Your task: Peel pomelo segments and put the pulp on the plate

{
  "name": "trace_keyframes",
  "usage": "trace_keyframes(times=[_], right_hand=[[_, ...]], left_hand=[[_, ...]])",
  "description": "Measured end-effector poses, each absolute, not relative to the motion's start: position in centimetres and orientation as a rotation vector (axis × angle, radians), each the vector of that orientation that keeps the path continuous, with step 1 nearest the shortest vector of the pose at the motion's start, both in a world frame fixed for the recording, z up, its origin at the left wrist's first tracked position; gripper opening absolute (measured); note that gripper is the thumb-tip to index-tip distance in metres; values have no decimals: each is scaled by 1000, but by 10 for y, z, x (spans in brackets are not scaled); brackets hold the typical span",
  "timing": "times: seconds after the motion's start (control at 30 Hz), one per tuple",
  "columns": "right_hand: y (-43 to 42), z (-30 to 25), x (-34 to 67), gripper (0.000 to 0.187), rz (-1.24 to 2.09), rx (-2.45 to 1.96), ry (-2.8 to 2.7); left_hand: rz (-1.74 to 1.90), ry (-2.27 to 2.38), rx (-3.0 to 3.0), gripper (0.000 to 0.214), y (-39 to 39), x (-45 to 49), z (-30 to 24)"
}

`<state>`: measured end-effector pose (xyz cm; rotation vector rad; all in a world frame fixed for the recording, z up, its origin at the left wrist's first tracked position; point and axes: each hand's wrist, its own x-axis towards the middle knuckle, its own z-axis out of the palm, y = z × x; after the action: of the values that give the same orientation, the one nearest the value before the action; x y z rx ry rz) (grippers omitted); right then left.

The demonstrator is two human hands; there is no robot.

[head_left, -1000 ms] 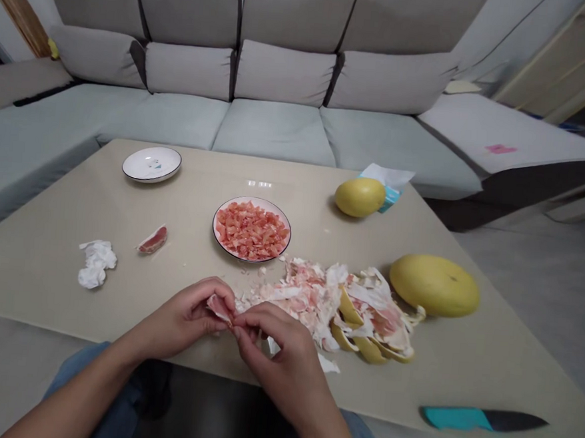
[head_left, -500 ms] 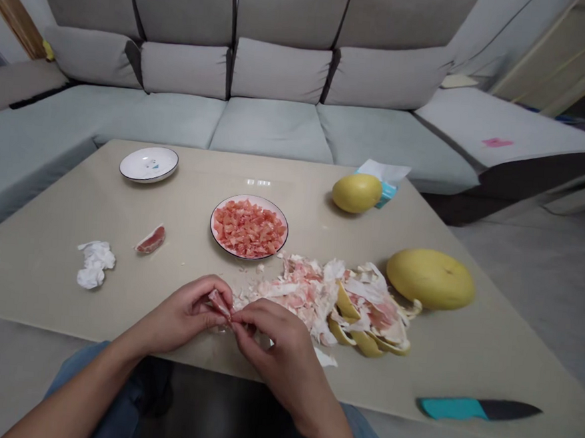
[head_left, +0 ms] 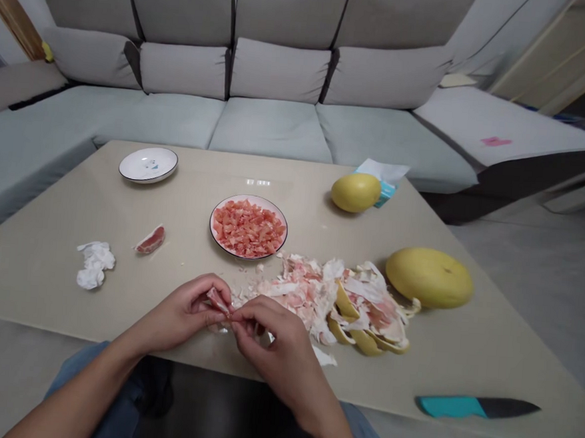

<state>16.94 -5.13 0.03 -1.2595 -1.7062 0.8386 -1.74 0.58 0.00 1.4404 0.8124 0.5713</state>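
Between the fingers of my left hand (head_left: 193, 312) is a pinkish pomelo segment (head_left: 218, 300), partly covered by the fingertips. My right hand (head_left: 274, 334) pinches the segment's near end, its fingertips touching those of the left. Just beyond, a dark-rimmed plate (head_left: 212, 239) holds a heap of small pink pomelo pieces (head_left: 249, 228). A pile of peel and membrane (head_left: 337, 302), with yellow rind, lies to the right of my hands. Another pomelo segment (head_left: 151, 240), with white skin on it, rests on the table at the left.
Crumpled tissue (head_left: 95, 264) lies at the left, below a white plate (head_left: 148, 165) at the back. Two whole pomelos, a nearer one (head_left: 428, 277) and a farther one (head_left: 356, 193) beside a tissue pack (head_left: 389, 189), stand right. A teal-handled knife (head_left: 477, 407) lies near the front edge.
Almost nothing differs. Both hands stay at the same spot over the segment, with only a slight shift of the fingers and of the whole view.
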Motion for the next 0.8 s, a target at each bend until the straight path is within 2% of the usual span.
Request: trace_keyframes(times=[0.4,0.8], right_hand=[[-49,-4,163,10,787,-1329,-1689],[-50,-5,162,14,745,-1343,-1711]], left_hand=[[664,747,1603,4,6,-16,-2],[690,712,1680,8,5,-15,-2]])
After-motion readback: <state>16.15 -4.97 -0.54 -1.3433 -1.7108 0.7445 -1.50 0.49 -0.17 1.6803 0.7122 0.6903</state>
